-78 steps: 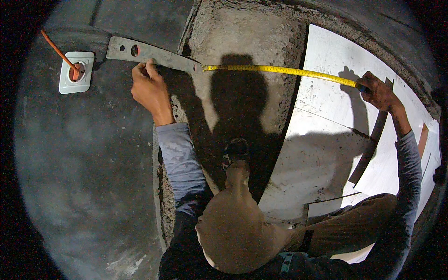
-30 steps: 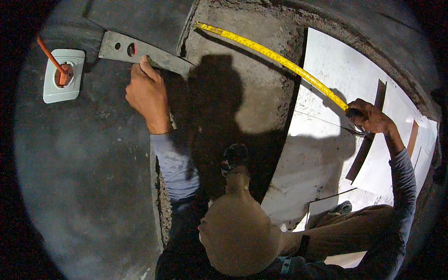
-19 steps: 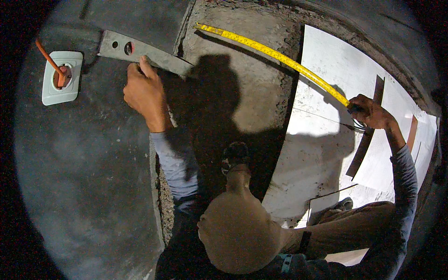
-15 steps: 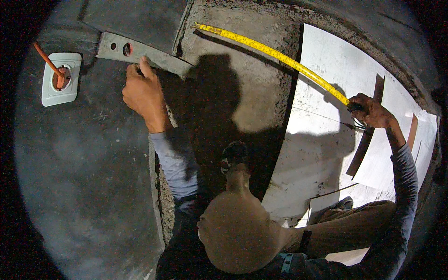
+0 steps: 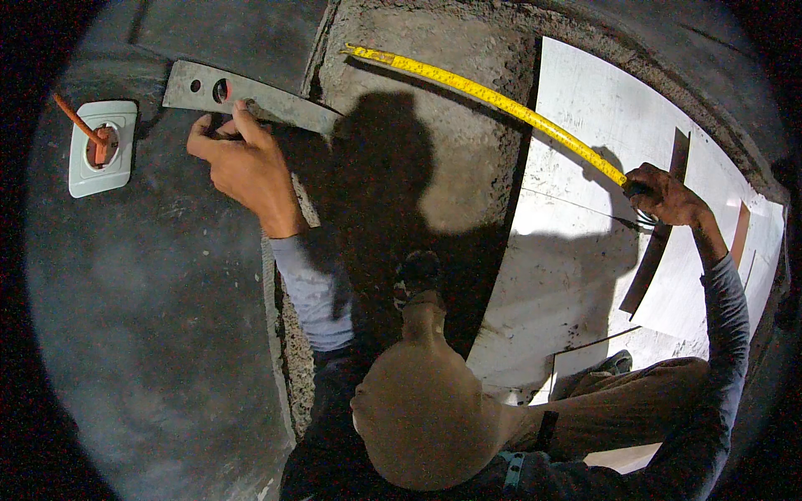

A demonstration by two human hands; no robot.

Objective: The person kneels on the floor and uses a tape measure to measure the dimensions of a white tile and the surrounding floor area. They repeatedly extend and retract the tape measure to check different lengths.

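My right hand (image 5: 664, 196) is closed around a tape measure (image 5: 493, 96), its case mostly hidden in my fingers. The yellow blade arches out to the left, over the white panel and the rough concrete recess. At the upper left is a grey spirit level (image 5: 280, 102), a flat bar with round openings, one with a reddish edge. My left hand (image 5: 246, 171) is at its lower edge, the thumb overlapping the bar's face and the other fingers curled just below. The blade's free end lies beyond the bar's right end, apart from it.
A white socket plate (image 5: 83, 179) with an orange plug and cable is on the dark grey surface (image 5: 159, 317) at left. White panels (image 5: 576, 100) with brown strips (image 5: 643, 280) spread at right. My bent leg (image 5: 618, 409) and shoe (image 5: 416, 275) occupy the lower middle.
The view has shifted slightly, so the level and socket plate appear a little farther left. My left index finger has spread away from the thumb. My right hand stays on the tape measure.
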